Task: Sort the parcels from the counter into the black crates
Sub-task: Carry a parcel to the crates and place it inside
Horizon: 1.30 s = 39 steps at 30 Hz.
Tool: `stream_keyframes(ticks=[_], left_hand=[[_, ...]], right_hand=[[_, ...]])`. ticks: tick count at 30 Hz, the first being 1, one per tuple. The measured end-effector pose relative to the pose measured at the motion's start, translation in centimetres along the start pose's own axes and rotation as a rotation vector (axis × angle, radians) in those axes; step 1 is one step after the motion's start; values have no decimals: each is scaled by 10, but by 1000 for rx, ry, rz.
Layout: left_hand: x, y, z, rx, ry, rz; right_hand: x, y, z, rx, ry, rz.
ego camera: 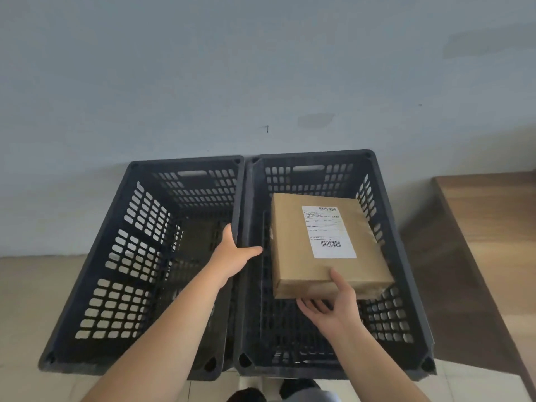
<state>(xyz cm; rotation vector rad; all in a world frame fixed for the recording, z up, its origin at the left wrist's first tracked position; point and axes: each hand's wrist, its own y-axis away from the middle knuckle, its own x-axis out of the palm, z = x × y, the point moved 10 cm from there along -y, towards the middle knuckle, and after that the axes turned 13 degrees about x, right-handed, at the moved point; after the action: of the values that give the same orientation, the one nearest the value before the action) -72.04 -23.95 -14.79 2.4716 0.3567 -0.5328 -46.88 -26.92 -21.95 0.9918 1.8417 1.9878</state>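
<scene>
Two black slotted crates stand side by side on the floor against the wall. The left crate (87,265) holds nothing I can see. Inside the right crate (406,274) hangs a brown cardboard parcel (293,242) with a white shipping label, tilted slightly. My right hand (333,306) grips its near edge, thumb on top and fingers underneath. My left hand (232,256) rests on the rims where the two crates meet, fingers over the left crate's side and thumb pointing toward the right crate.
A wooden counter (487,227) runs along the right side, its edge close to the right crate. A pale blue-grey wall stands behind the crates. Beige floor tiles surround them, and my feet show at the bottom edge.
</scene>
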Motion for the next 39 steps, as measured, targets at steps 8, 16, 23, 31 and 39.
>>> stream_keyframes(ticks=[8,16,23,31,39], left_hand=[[-2,-17,10,47,-259,-214],[1,-31,18,8,-295,-254],[-1,-36,18,-8,-331,-268],[0,-36,18,-13,-348,-282],[-1,-34,13,14,-323,-265]], right_hand=[[9,-74,9,6,-25,-114],[36,-142,27,-24,3,-48],[40,-172,28,-10,-39,-43],[40,-187,30,2,-31,-64],[35,-158,31,22,182,-152]])
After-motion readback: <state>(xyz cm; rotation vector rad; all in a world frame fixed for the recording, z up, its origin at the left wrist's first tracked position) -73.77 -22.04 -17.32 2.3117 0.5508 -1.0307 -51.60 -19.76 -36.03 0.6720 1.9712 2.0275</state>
